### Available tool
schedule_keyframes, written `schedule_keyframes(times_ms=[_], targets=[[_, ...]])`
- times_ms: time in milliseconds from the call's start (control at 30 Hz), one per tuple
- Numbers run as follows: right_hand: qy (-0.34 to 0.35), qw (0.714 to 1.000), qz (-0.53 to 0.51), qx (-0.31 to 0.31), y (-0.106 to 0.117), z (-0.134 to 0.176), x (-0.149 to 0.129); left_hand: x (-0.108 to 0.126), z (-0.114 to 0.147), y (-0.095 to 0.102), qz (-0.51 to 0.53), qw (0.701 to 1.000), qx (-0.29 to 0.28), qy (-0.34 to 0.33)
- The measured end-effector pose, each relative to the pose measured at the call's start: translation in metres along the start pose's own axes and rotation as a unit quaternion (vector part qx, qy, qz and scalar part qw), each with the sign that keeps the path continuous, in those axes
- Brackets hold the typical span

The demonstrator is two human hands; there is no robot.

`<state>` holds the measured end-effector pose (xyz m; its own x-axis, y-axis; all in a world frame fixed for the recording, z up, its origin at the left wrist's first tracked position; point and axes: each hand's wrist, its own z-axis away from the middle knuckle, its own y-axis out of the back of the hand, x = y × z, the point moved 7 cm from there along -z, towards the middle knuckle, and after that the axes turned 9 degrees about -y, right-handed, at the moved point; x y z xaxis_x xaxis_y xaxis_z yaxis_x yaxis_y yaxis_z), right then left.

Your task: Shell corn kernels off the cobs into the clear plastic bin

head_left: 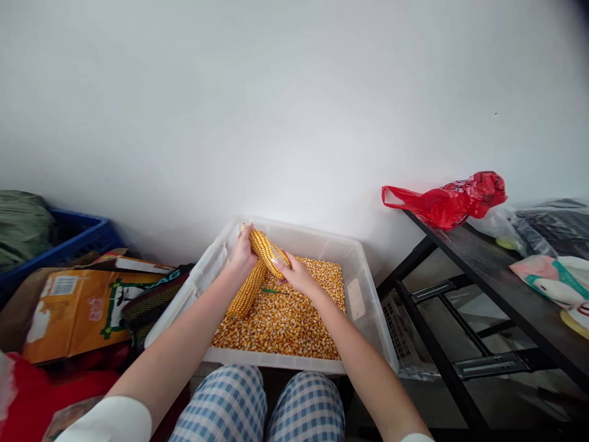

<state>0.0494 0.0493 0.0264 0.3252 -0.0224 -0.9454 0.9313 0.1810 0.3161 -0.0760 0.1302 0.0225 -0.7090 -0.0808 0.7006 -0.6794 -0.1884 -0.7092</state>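
Observation:
Both hands hold an ear of dried yellow corn [264,247] slantwise above a clear plastic bin [363,276]. My left hand [243,253] is closed around its upper left end. At the lower right end, my right hand [297,273] grips it with the fingers, and a pale patch without kernels shows beside the thumb. A second ear of corn [248,294] lies in the bin under my left hand. Loose corn kernels [294,325] cover the bin's bottom. A thin green object [275,291], partly hidden, lies on the kernels below my right hand.
To the right stands a black table [478,264] with a red plastic bag [455,199] on its corner. On the left are an orange cardboard box [87,313] and a blue crate [92,230]. A white wall [294,110] rises behind the bin.

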Motion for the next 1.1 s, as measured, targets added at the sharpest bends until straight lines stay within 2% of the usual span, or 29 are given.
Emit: schedule_keyframes(times_ms=[133,233,367,467,567,667,767,1100], targets=[[0.010,0.996,0.089,0.002,-0.003,0.007,-0.004,-0.004,0.007,-0.012,-0.019,0.998,-0.060,-0.018],[0.040,0.986,0.160,0.016,-0.005,0.012,-0.012,-0.001,0.008,-0.011,-0.024,0.997,-0.052,-0.045],[0.071,0.974,0.209,0.044,-0.003,0.015,-0.020,0.001,0.006,-0.010,-0.029,0.997,-0.051,-0.041],[0.071,0.975,0.206,0.040,-0.001,0.011,-0.018,-0.002,0.009,-0.012,-0.043,0.997,-0.062,-0.015],[0.045,0.986,0.158,0.019,0.002,0.004,-0.011,-0.003,0.016,-0.021,-0.054,0.994,-0.097,-0.008],[0.041,0.991,0.119,0.042,0.006,0.001,-0.010,-0.004,0.024,-0.029,-0.051,0.991,-0.121,-0.016],[0.034,0.990,0.118,0.069,0.008,0.003,-0.010,-0.008,0.029,-0.032,-0.041,0.993,-0.115,-0.006],[0.058,0.982,0.170,0.061,0.005,0.007,-0.016,-0.015,0.028,-0.028,-0.033,0.995,-0.096,0.023]])
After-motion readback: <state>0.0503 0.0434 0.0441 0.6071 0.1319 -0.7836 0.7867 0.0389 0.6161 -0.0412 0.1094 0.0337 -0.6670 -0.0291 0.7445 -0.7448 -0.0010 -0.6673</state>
